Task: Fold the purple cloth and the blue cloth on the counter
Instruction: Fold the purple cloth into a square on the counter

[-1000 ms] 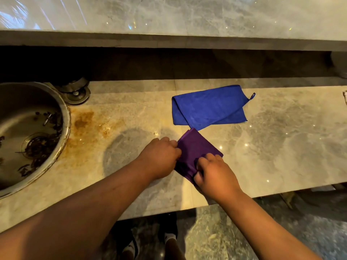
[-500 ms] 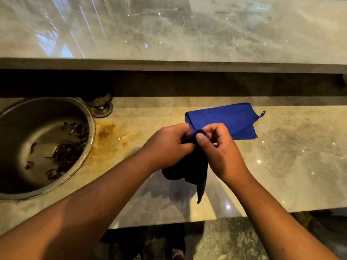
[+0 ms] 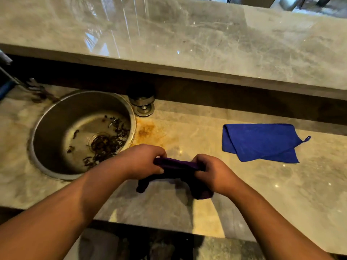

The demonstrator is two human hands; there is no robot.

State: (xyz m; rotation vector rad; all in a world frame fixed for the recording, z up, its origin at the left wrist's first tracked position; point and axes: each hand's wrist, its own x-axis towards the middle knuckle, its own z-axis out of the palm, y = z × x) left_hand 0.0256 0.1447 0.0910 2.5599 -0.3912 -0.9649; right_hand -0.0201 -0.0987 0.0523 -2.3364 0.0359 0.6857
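Just below the middle of the frame, the left hand (image 3: pixel 143 160) and the right hand (image 3: pixel 213 172) each pinch one end of the purple cloth (image 3: pixel 176 167), closed tight on it and holding it lifted above the counter (image 3: pixel 244 184). The top edge runs fairly taut between the fists while the rest hangs bunched in dark folds beneath. The step in hand looks like opening the cloth out to fold it. To do that well, the grips should probably slide out to the true corners so the hanging part falls flat, then the cloth can be laid down on the bare stone and its edges matched before creasing. It is best kept away from the stained patch and the dirty sink (image 3: pixel 82 134) at mid left. The blue cloth (image 3: pixel 261 142), loosely doubled, lies at mid right, well apart, not yet neatly folded.
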